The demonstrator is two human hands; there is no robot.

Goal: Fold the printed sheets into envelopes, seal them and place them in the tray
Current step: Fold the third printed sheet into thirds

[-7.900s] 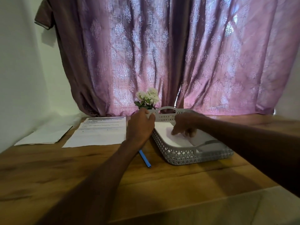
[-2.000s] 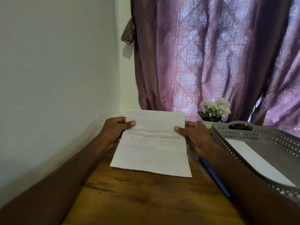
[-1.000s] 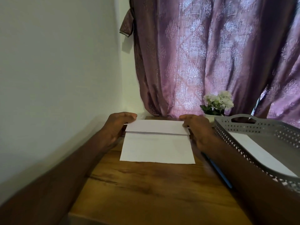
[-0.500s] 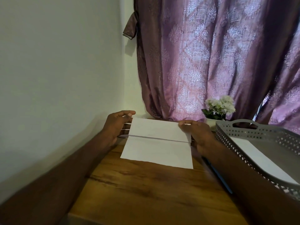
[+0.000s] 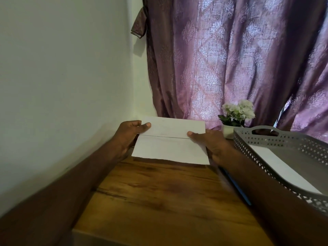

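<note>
Folded sheet (image 5: 170,141) pinched at both ends above the tabletop (image 5: 159,192).
Left hand (image 5: 126,135) and right hand (image 5: 209,144) with thumbs on top, other fingers hidden behind; tray (image 5: 276,141) cut off at right.

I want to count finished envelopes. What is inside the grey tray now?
In the tray lies one white folded paper, flat on the bottom. Whether more lie beneath it cannot be seen, and the tray's right part is out of frame.

Curtain: I see mauve patterned curtain (image 5: 230,59) behind table (image 5: 159,201).
Flowers: white potted flowers (image 5: 237,112) beside it.
Pen: blue pen (image 5: 239,190) on table.
</note>
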